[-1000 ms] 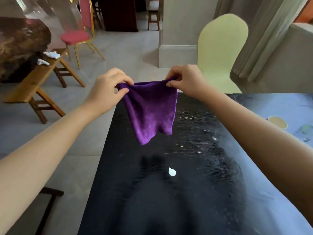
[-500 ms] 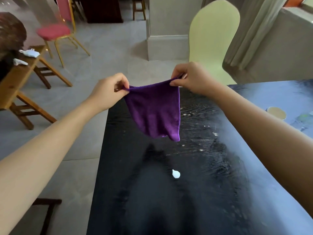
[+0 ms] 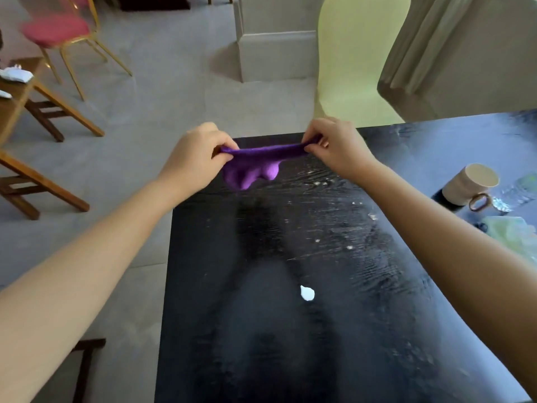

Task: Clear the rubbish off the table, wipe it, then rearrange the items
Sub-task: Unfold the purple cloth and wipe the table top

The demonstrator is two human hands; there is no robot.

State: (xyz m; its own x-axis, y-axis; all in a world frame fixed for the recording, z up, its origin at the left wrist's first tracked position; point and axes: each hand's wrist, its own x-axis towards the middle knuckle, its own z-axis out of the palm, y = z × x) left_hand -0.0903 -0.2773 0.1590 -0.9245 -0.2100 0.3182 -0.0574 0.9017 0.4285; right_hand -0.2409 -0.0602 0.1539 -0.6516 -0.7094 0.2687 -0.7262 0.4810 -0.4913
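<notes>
Mug (image 3: 469,184) and white scrap (image 3: 307,293) sit on the black worktop (image 3: 261,330).
Left hand (image 3: 193,159) and right hand (image 3: 334,146) pinch the purple cloth (image 3: 255,164) taut between them.

A plush purple cloth (image 3: 255,165), soft and matt with a fine nap, is seen above a black table (image 3: 290,344) whose glossy top is streaked with pale smears and specks. A smooth cream ceramic mug (image 3: 467,184) with a matt glaze is shown at the right. A varnished wooden bench (image 3: 35,117) and a gilt metal chair (image 3: 66,36) with a red fabric seat are pictured on a matt grey floor (image 3: 162,97)
</notes>
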